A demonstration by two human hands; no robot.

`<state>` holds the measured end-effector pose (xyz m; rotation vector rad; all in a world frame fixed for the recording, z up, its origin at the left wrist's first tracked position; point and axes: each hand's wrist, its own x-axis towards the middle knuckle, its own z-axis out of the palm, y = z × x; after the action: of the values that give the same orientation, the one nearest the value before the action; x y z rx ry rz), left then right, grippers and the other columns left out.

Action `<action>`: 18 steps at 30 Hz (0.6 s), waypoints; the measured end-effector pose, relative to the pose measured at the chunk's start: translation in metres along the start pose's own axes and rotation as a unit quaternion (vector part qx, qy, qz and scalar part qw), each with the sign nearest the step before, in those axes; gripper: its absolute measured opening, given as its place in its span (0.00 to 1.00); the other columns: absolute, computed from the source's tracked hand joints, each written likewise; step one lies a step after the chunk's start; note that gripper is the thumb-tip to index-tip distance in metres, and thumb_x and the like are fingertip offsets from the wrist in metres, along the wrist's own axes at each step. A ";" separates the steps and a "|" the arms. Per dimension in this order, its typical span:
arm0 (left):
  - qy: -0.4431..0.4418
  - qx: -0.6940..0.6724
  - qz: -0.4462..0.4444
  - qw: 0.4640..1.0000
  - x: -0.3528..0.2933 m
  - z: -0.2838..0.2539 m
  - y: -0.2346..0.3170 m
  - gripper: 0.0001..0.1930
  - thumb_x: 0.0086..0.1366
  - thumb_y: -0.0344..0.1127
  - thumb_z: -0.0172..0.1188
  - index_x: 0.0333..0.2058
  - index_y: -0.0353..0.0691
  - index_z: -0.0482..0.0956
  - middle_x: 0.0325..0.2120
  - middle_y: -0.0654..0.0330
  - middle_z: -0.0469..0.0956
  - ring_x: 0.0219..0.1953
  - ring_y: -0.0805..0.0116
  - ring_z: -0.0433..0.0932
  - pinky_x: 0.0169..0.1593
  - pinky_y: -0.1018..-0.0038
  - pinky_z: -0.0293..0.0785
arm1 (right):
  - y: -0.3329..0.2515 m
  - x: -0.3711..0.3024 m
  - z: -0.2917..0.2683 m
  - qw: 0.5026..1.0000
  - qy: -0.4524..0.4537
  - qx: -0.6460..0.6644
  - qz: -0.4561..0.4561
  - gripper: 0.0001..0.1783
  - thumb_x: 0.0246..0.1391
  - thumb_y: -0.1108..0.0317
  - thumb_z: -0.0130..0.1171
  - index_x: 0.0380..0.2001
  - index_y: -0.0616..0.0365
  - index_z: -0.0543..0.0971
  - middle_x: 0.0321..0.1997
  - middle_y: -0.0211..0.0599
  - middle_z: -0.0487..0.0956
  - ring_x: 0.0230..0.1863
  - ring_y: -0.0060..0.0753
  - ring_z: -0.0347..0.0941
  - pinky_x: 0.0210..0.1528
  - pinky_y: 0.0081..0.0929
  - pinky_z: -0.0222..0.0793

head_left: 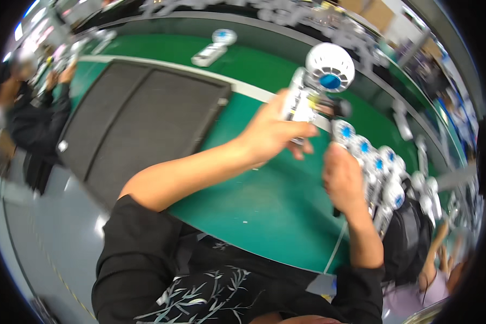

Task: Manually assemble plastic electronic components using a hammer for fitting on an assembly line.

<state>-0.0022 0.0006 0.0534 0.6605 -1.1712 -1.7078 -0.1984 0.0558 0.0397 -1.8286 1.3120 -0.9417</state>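
My left hand (pixel 270 129) is closed around the body of a white hand-held device with a round vented head (pixel 330 65) and a blue centre. It is lifted above the green table (pixel 227 200), head pointing up and away. My right hand (pixel 344 175) grips the dark handle of a small mallet (pixel 341 108), whose black head is right beside the device's neck. Blur hides whether the mallet touches the device. Several similar white devices with blue centres (pixel 380 162) stand close together to the right of my right hand.
A dark grey flat board or tray (pixel 146 119) covers the table's left part. Another white device (pixel 215 48) lies beyond it on a green strip. A black backpack-like thing (pixel 410 237) is at the right. Co-workers are at the far left (pixel 35 119) and lower right (pixel 432 270).
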 end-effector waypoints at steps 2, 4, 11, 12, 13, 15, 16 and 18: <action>0.035 -0.037 -0.004 0.999 0.005 0.007 -0.011 0.28 0.56 0.33 0.64 0.53 0.40 0.60 0.37 0.56 0.79 0.28 0.65 0.81 0.26 0.71 0.79 | 0.037 -0.015 -0.025 0.976 0.052 -0.192 -0.088 0.19 0.67 0.60 0.41 0.24 0.59 0.67 0.15 0.29 0.63 0.14 0.25 0.58 0.17 0.29 0.53; 0.032 -0.105 0.042 0.993 0.022 0.009 -0.022 0.25 0.61 0.42 0.62 0.50 0.43 0.59 0.36 0.56 0.78 0.28 0.63 0.81 0.26 0.69 0.78 | 0.024 -0.027 -0.029 0.989 0.067 0.068 0.110 0.20 0.68 0.56 0.37 0.28 0.58 0.69 0.10 0.26 0.62 0.09 0.20 0.55 0.11 0.24 0.52; 0.113 -0.129 0.047 0.984 0.038 -0.017 -0.029 0.22 0.67 0.55 0.47 0.44 0.41 0.64 0.27 0.54 0.76 0.17 0.65 0.77 0.17 0.70 0.74 | 0.062 -0.010 0.016 0.979 -0.082 0.030 0.185 0.14 0.64 0.62 0.46 0.47 0.60 0.70 0.10 0.28 0.62 0.11 0.20 0.57 0.13 0.22 0.52; 0.107 -0.120 0.045 0.986 0.041 -0.018 -0.032 0.22 0.68 0.56 0.45 0.43 0.40 0.64 0.26 0.54 0.76 0.16 0.65 0.76 0.16 0.70 0.73 | 0.069 -0.012 0.022 0.979 -0.082 0.033 0.183 0.14 0.64 0.62 0.46 0.47 0.60 0.70 0.10 0.28 0.62 0.11 0.20 0.57 0.13 0.22 0.52; 0.111 -0.118 0.046 0.986 0.041 -0.018 -0.033 0.22 0.68 0.56 0.45 0.43 0.40 0.64 0.26 0.54 0.76 0.16 0.65 0.76 0.16 0.70 0.73 | 0.074 -0.015 0.029 0.988 -0.070 -0.026 0.138 0.15 0.62 0.64 0.48 0.48 0.61 0.70 0.11 0.29 0.62 0.12 0.21 0.56 0.14 0.23 0.51; 0.089 -0.120 0.035 0.988 0.042 -0.017 -0.035 0.21 0.68 0.54 0.45 0.42 0.40 0.65 0.23 0.54 0.76 0.15 0.66 0.75 0.15 0.70 0.72 | 0.076 -0.019 0.038 0.988 -0.043 -0.142 0.047 0.18 0.58 0.68 0.53 0.50 0.62 0.70 0.11 0.31 0.62 0.14 0.22 0.56 0.17 0.27 0.51; 0.078 -0.122 0.030 0.989 0.042 -0.016 -0.036 0.20 0.68 0.53 0.45 0.41 0.39 0.65 0.22 0.54 0.75 0.15 0.66 0.75 0.15 0.70 0.72 | 0.073 -0.018 0.039 0.988 -0.046 -0.141 0.045 0.18 0.58 0.68 0.53 0.50 0.62 0.70 0.11 0.31 0.62 0.14 0.22 0.56 0.17 0.27 0.51; 0.073 -0.128 0.027 0.989 0.040 -0.014 -0.039 0.19 0.68 0.52 0.44 0.41 0.39 0.65 0.22 0.54 0.75 0.14 0.66 0.75 0.14 0.70 0.72 | 0.065 -0.017 0.039 0.987 -0.055 -0.142 0.049 0.19 0.56 0.69 0.54 0.50 0.63 0.70 0.12 0.32 0.62 0.14 0.23 0.55 0.19 0.29 0.49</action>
<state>-0.0234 -0.0372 0.0147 0.5784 -0.8441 -1.6963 -0.1990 0.0606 -0.0384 -1.9770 1.5126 -0.6175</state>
